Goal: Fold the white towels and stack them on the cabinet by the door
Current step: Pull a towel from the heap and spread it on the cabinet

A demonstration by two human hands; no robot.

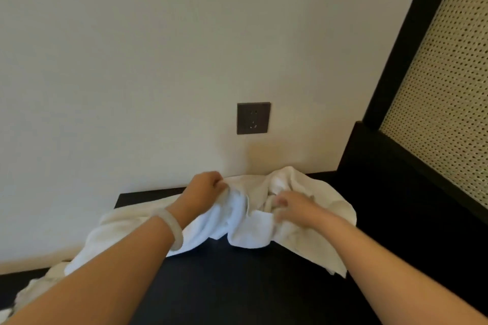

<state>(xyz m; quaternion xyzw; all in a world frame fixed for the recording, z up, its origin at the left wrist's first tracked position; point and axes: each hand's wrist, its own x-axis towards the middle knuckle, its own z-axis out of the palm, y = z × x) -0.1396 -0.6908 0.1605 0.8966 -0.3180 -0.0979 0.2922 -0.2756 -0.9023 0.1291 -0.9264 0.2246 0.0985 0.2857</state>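
A crumpled white towel [245,221] lies bunched on the dark cabinet top [237,285], close to the wall. My left hand [206,183] grips the towel's far left edge in a curled fist. My right hand [290,207] pinches a fold near the towel's middle; it is slightly blurred. More white towel cloth [87,250] hangs off the cabinet's left side, partly hidden under my left forearm, which wears a pale bangle.
A cream wall stands right behind the cabinet with a dark power socket [253,118] above the towel. At the right rises a dark frame with a woven cane panel [443,92]. The cabinet's left edge drops away near the towel.
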